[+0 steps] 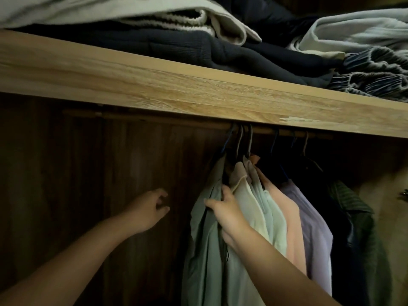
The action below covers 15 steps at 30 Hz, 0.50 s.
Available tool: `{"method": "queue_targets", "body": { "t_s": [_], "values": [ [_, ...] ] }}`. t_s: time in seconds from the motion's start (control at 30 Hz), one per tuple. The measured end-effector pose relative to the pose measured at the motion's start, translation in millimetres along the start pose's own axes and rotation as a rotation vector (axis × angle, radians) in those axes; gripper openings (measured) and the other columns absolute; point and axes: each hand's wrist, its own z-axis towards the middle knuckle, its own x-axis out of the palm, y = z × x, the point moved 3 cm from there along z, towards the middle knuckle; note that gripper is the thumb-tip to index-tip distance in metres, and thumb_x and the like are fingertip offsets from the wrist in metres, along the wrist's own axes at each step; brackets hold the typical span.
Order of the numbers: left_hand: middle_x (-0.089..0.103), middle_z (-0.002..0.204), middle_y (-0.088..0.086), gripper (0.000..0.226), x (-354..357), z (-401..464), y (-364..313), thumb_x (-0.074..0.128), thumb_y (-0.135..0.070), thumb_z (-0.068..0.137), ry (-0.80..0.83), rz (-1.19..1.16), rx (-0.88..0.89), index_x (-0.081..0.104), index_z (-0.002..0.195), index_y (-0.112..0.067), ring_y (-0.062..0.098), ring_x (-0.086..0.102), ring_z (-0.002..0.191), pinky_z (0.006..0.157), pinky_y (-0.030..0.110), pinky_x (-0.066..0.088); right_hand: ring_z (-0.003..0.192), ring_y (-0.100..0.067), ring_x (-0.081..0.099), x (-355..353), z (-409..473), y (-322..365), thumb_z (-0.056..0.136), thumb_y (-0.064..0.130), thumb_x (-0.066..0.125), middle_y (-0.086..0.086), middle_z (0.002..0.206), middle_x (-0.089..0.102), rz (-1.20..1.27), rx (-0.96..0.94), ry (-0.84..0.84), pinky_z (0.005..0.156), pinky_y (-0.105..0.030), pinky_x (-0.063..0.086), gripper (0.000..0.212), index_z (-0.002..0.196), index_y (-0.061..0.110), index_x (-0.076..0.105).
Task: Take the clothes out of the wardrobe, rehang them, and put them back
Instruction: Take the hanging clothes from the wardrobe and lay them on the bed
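The right hand (229, 217) is pinching the front edge of the sage-green shirt (205, 239), which hangs leftmost on the wooden rail (262, 130) under the pale wood shelf (154, 85). The left hand (150, 208) hovers loosely curled, holding nothing. I'd send that free hand up to the hanger hook (227, 140) and lift it off rather than tugging the fabric.

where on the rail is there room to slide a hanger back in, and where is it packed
The rail is bare from its left end to the first hangers, above the left hand. Rightward it is crowded: the hanging shirts press together where the right hand grips them. The shelf above is piled with folded clothes.
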Motion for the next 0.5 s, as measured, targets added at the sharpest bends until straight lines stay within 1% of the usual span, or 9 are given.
{"method": "queue_targets", "body": {
  "t_s": [0.07, 0.13, 0.2, 0.27, 0.33, 0.4, 0.43, 0.47, 0.5],
  "values": [
    [0.052, 0.125, 0.002, 0.041, -3, 2, 6, 0.052, -0.023, 0.094, -0.013, -0.028, -0.005, 0.042, 0.133, -0.020, 0.007, 0.050, 0.095, 0.064, 0.011, 0.038, 0.111, -0.032, 0.056, 3, 3, 0, 0.086, -0.016, 0.041, -0.014, 0.126, 0.055, 0.177, 0.038, -0.007, 0.096, -0.048, 0.048, 0.070, 0.143, 0.022, 0.032],
    [0.053, 0.118, -0.001, 0.039, -7, 4, 11, 0.052, -0.023, 0.093, -0.029, -0.034, -0.004, 0.044, 0.131, -0.021, 0.008, 0.052, 0.095, 0.071, 0.015, 0.041, 0.107, -0.036, 0.057, 3, 2, 4, 0.080, -0.024, 0.031, -0.019, 0.119, 0.057, 0.347, 0.032, -0.023, 0.092, -0.052, 0.048, 0.074, 0.140, 0.019, 0.037],
    [0.053, 0.113, -0.003, 0.037, -12, 4, 14, 0.053, -0.023, 0.093, -0.047, -0.042, -0.003, 0.046, 0.129, -0.021, 0.010, 0.054, 0.097, 0.081, 0.021, 0.043, 0.099, -0.035, 0.060, 1, -1, 12, 0.078, -0.026, 0.026, -0.019, 0.111, 0.059, 0.487, -0.005, -0.003, 0.084, -0.048, 0.051, 0.074, 0.134, 0.019, 0.043],
    [0.055, 0.113, -0.003, 0.035, -16, 5, 16, 0.053, -0.022, 0.093, -0.067, -0.053, -0.011, 0.048, 0.127, -0.020, 0.012, 0.055, 0.097, 0.084, 0.024, 0.043, 0.092, -0.031, 0.061, -1, -4, 25, 0.077, -0.025, 0.023, -0.016, 0.107, 0.060, 0.591, -0.041, 0.024, 0.074, -0.043, 0.052, 0.076, 0.130, 0.026, 0.045],
    [0.054, 0.107, -0.004, 0.034, -21, 6, 16, 0.053, -0.021, 0.093, -0.093, -0.060, -0.015, 0.049, 0.127, -0.019, 0.011, 0.054, 0.095, 0.078, 0.022, 0.043, 0.094, -0.030, 0.061, -5, -5, 35, 0.078, -0.024, 0.022, -0.015, 0.117, 0.059, 0.657, -0.066, 0.033, 0.073, -0.042, 0.051, 0.081, 0.135, 0.031, 0.041],
    [0.053, 0.100, -0.006, 0.033, -24, 7, 13, 0.052, -0.019, 0.093, -0.127, -0.069, 0.002, 0.049, 0.127, -0.017, 0.008, 0.052, 0.089, 0.065, 0.015, 0.039, 0.104, -0.032, 0.059, -11, -10, 39, 0.077, -0.022, 0.022, -0.015, 0.130, 0.054, 0.659, -0.072, 0.046, 0.078, -0.044, 0.051, 0.084, 0.142, 0.029, 0.036],
    [0.053, 0.099, -0.006, 0.033, -26, 9, 10, 0.052, -0.019, 0.094, -0.144, -0.077, 0.012, 0.050, 0.126, -0.016, 0.007, 0.051, 0.087, 0.062, 0.011, 0.036, 0.107, -0.033, 0.059, -14, -14, 38, 0.077, -0.022, 0.022, -0.015, 0.131, 0.054, 0.639, -0.067, 0.059, 0.079, -0.044, 0.052, 0.084, 0.143, 0.028, 0.036],
    [0.053, 0.099, -0.005, 0.032, -26, 11, 7, 0.051, -0.018, 0.094, -0.161, -0.086, 0.022, 0.050, 0.126, -0.015, 0.008, 0.051, 0.087, 0.061, 0.009, 0.034, 0.107, -0.032, 0.060, -18, -19, 34, 0.076, -0.022, 0.022, -0.015, 0.129, 0.056, 0.607, -0.061, 0.080, 0.077, -0.043, 0.054, 0.084, 0.141, 0.027, 0.039],
    [0.053, 0.100, -0.004, 0.032, -27, 14, 4, 0.051, -0.017, 0.094, -0.174, -0.096, 0.032, 0.051, 0.125, -0.014, 0.009, 0.051, 0.089, 0.060, 0.010, 0.034, 0.103, -0.031, 0.063, -23, -24, 31, 0.075, -0.022, 0.022, -0.014, 0.123, 0.061, 0.567, -0.057, 0.103, 0.071, -0.040, 0.056, 0.083, 0.140, 0.026, 0.042]
  ]
}}
